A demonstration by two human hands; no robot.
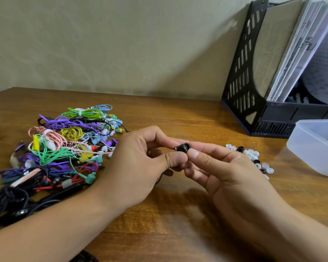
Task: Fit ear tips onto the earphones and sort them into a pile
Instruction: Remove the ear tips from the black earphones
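Both hands pinch 1 black earbud (pixel 182 147): left hand (pixel 140 167) at 9 o'clock, right hand (pixel 222 171) at 3, other fingers loosely curled

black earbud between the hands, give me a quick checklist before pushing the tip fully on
1. Earbud held firm: ok, the left hand pinches the black earbud between thumb and fingers.
2. Tip in the other hand: ok, the right hand pinches at the earbud's tip end.
3. Tip seated square on the nozzle: cannot tell, fingers hide the joint.
4. Cable free: cannot tell, mostly hidden under the left hand.
5. Spare tips in reach: ok, loose ear tips lie on the table beside the right hand.
6. Pile ready: ok, the earphone pile lies to the left.
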